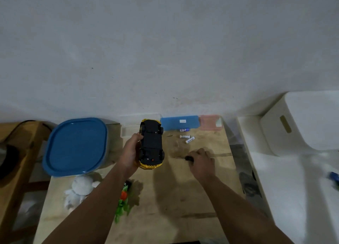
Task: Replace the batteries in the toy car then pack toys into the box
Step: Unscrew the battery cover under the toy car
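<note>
A yellow toy car lies upside down in the middle of the wooden table, its black underside facing up. My left hand grips its left side. To the right, my right hand is closed around a screwdriver with a black handle, its thin shaft pointing left just above the table. Three batteries lie loose behind the right hand, near the blue case. A box with a blue lid stands at the left. A white plush toy and a green and orange toy lie near my left forearm.
A flat blue case and a pink case lean at the wall, with a small clear tray behind the car. A white storage bin stands on a white surface to the right. A wooden chair is at the left.
</note>
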`<state>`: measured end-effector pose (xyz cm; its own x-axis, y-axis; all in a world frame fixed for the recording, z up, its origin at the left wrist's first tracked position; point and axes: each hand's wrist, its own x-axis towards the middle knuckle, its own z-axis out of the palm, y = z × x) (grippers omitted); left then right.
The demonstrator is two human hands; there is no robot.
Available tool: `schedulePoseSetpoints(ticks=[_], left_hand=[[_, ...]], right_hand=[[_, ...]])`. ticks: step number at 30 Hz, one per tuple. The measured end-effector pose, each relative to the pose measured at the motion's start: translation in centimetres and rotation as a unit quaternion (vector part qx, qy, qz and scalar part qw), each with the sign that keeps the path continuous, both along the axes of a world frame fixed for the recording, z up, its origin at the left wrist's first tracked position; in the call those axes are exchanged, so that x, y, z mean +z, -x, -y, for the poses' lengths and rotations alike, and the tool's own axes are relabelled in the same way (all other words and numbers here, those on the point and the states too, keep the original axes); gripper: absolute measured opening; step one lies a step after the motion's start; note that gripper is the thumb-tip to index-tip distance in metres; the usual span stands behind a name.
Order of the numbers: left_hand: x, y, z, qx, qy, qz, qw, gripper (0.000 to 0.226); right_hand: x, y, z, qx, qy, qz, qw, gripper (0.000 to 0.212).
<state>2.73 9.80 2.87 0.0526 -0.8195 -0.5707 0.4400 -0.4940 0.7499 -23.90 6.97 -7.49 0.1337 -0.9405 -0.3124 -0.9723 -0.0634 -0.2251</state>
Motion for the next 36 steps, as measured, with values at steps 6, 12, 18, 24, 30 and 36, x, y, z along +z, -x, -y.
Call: schedulePoseSetpoints(ticks=[6,12,18,24,30,36], left_hand=[[0.5,1.2,-0.1,0.009,-0.012,-0.01,1.0,0.042],[2.1,1.7,-0.8,0.01,-0.013,0.008,1.0,0.047],[3.6,2.3,-2.0,0.003,0.005,0.004,1.0,0.038],[3.9,3.7,-1.9,0.018,0.01,-0.007,1.0,0.038],[4.3,4.4,-2.1,0.026,0.009,-0.032,0.999,0.037],[3.9,4.4,-2.2,0.011,0.008,-0.007,1.0,0.036]], right_hand=[[0.7,0.6,0.6,0.026,-0.012,0.0,1.0,0.033],[4.9,-0.2,2.3,-0.073,0.024,0.208,0.975,0.022],[14.1,-3.7,5.9,-0.015,0.045,0.415,0.908,0.017],[17.8,-6.2,5.3,0.163,0.012,0.347,0.924,0.019],[18.2,-5.6,4.6,0.179,0.01,0.333,0.926,0.019],[19.1,-5.3,5.3,0.188,-0.055,0.303,0.933,0.016]])
